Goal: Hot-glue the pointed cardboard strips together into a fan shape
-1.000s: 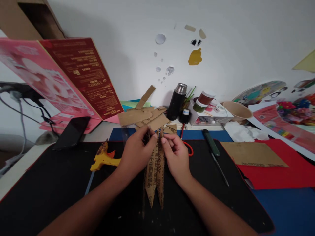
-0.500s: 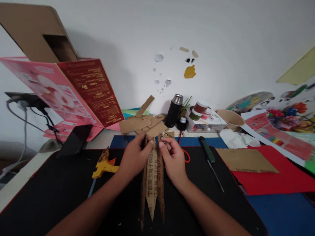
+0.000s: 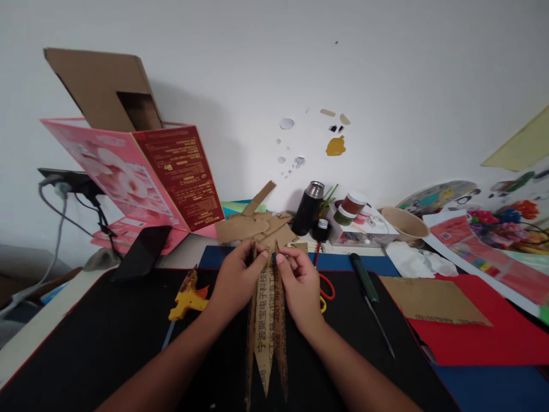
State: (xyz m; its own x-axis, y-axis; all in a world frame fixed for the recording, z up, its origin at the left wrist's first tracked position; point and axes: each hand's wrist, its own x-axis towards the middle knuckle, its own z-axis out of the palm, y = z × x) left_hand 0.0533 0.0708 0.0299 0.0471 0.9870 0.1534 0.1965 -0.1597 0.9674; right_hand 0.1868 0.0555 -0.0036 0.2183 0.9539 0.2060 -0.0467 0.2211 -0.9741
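Both hands hold a long piece of folded cardboard, printed with dark characters, its pointed ends towards me. My left hand pinches the far end of its left side between thumb and fingers. On the right side, my right hand grips the other edge in the same way. Both edges of the cardboard stand up beside a flatter middle strip. Just beyond the fingertips lie loose cardboard pieces in a pile. Left of my left hand rests a yellow hot glue gun. Scissors with red and yellow handles lie partly hidden behind my right hand.
A green-handled screwdriver-like tool lies right on the black mat. Further right are red paper and a cardboard sheet. A black thermos and a paint-jar box stand behind; a phone sits left.
The camera view has shifted, so the background appears lower and, at left, further right. Both hands keep their grip on the cardboard, which has hardly moved between them.
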